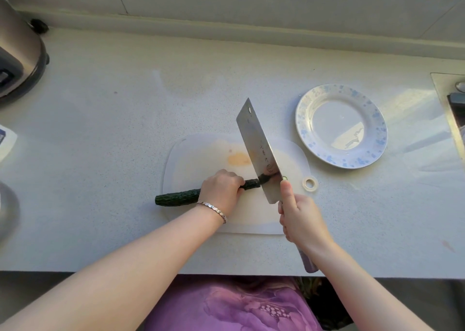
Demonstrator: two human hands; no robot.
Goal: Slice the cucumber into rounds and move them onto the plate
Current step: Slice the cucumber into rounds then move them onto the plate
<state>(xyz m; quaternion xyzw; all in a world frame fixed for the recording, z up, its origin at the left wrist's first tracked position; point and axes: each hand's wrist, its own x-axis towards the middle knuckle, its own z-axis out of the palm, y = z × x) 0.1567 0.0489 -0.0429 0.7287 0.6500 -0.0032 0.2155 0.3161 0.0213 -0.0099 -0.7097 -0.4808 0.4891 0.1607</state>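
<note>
Your right hand (300,217) is clamped on the cleaver (259,149), its blade meeting the cucumber (178,197) on the cutting board (201,159); your left hand (221,189) pins that cucumber. Far right sits the plate (377,127).

A home kitchen: a pale speckled countertop (125,129) runs along a tiled wall (251,1), with a cutting board (201,159), patterned plate (377,119) and countertop appliance (17,51).

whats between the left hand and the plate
In the head view, the cleaver stands between the left hand and the plate, cutting the cucumber.
</note>
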